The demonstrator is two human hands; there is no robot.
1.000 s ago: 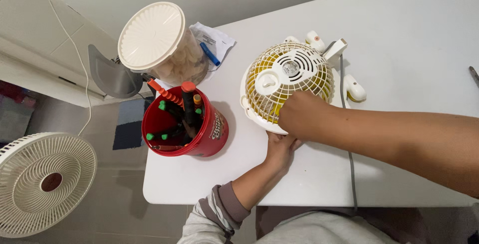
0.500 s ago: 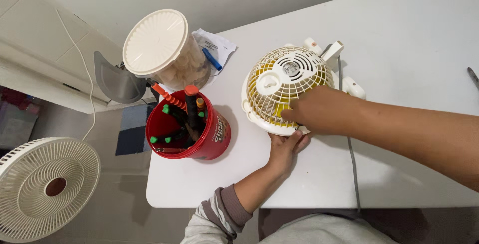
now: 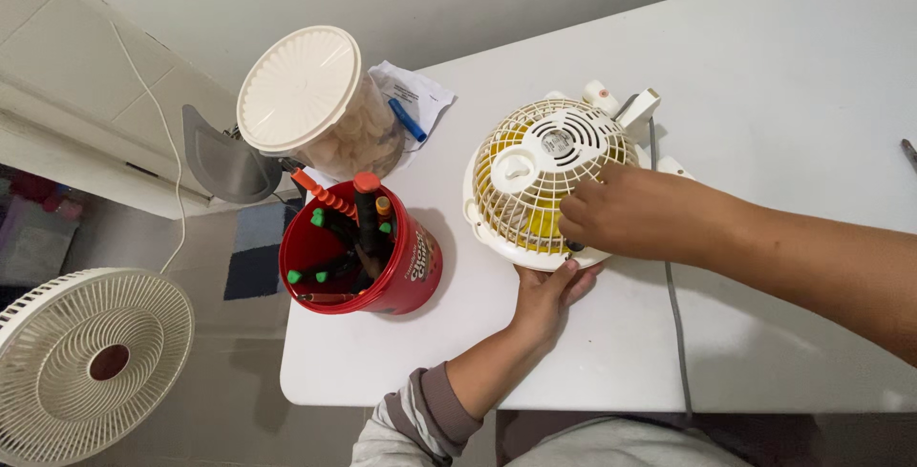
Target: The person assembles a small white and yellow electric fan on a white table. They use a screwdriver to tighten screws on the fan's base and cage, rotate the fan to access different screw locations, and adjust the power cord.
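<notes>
Spreading across most of the view, the white table [image 3: 783,95] carries everything within reach. On the floor off its left edge lies a large pale fan grille [image 3: 86,362], well apart from the work. On the table itself, the small cream desk fan [image 3: 535,157] lies face down near the middle, its round rear grille up and yellow blades showing through the bars; a grey cord [image 3: 673,324] runs from it toward the near table edge. Left of the small cream desk fan stands a red bucket [image 3: 406,266] full of green- and orange-handled tools, and behind that a clear jar with a ribbed cream lid [image 3: 298,90], beside a folded paper with a blue pen [image 3: 408,120]. The right hand [image 3: 635,214] lies on the grille's near right side, fingers bent and pressed down against the bars, enclosing nothing. The left hand [image 3: 546,295] cups the near rim from below, fingers touching its edge.
</notes>
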